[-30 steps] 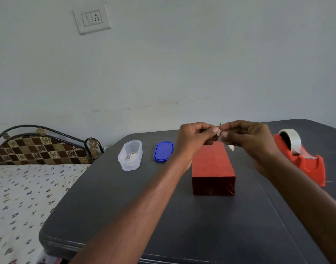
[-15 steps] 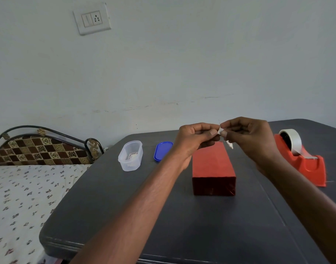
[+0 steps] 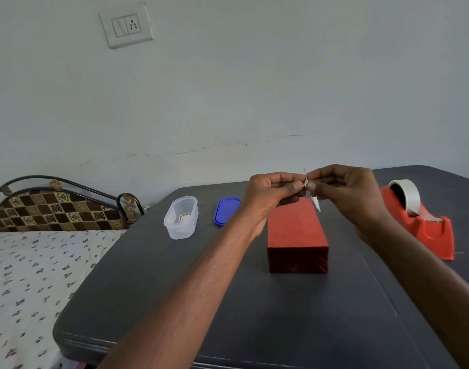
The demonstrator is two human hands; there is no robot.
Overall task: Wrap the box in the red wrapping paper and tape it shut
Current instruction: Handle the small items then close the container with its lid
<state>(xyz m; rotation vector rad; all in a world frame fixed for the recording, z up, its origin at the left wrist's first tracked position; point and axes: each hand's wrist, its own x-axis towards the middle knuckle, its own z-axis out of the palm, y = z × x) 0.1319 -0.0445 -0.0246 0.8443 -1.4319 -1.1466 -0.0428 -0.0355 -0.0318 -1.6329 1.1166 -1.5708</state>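
Note:
A box wrapped in red paper (image 3: 296, 230) lies lengthwise on the dark table (image 3: 174, 302), its near end facing me. Above its far end my left hand (image 3: 270, 194) and my right hand (image 3: 345, 190) meet fingertip to fingertip. Both pinch a small crumpled piece of clear tape (image 3: 313, 199), whose loose end hangs below my right fingers. A red tape dispenser (image 3: 425, 222) with a roll of clear tape stands to the right of the box.
A clear plastic tub (image 3: 180, 218) and its blue lid (image 3: 226, 211) lie left of the box. A bed with a patterned sheet (image 3: 28, 275) adjoins the table's left edge. A wall with a switch plate stands behind.
Both hands stay together above the box's far end, working the small tape piece; they rose slightly. The box and dispenser have not moved.

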